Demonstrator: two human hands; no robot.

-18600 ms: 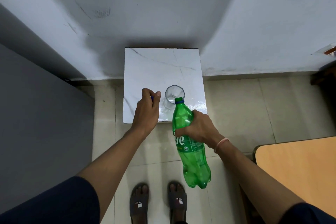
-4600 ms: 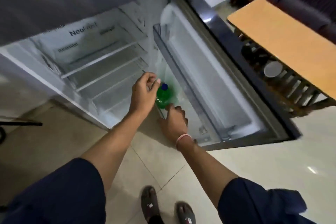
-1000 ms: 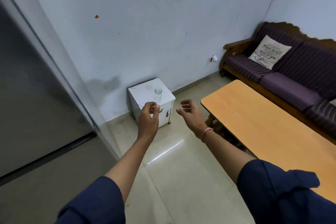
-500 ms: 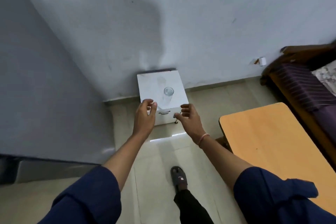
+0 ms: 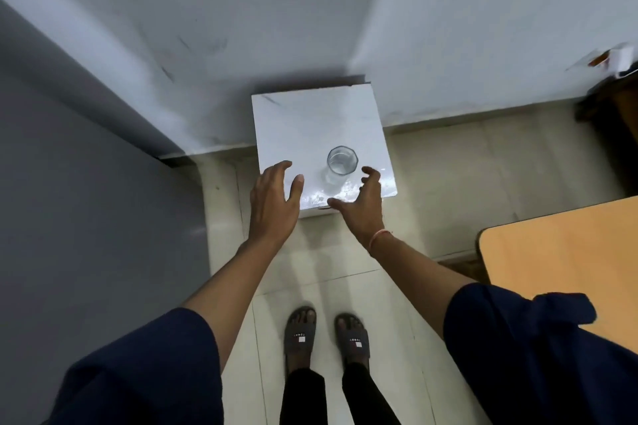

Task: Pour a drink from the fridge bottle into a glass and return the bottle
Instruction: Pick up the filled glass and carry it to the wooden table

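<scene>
While stretched forward over the near edge of the small white table (image 5: 312,121), gripping nothing: left hand (image 5: 274,205) flat and relaxed, fingers straight and thumb spread wide, above the table's near left corner; right hand (image 5: 362,207) wide too, fingers loosely bent and fanned, thumb low by the front edge. Between the two, closer to the right hand, a clear glass (image 5: 341,166), upright on the near right part of the table, with a narrow gap to the right fingertips and a wider one to the left thumb. Whether filled, hard to tell; a wet-looking sheen on the table around its foot. On the right wrist, a thin pink thread (image 5: 379,237). Behind both forearms, dark blue sleeves (image 5: 145,369) ending near the elbows. Below, two feet in grey sandals (image 5: 300,335) side by side on the pale tiled floor (image 5: 431,183), toes toward the table. Back of the table against the scuffed pale wall (image 5: 241,28). At left, a plain grey panel (image 5: 86,217); at right, the corner of an orange-brown wooden top (image 5: 559,252), well apart from the glass.
</scene>
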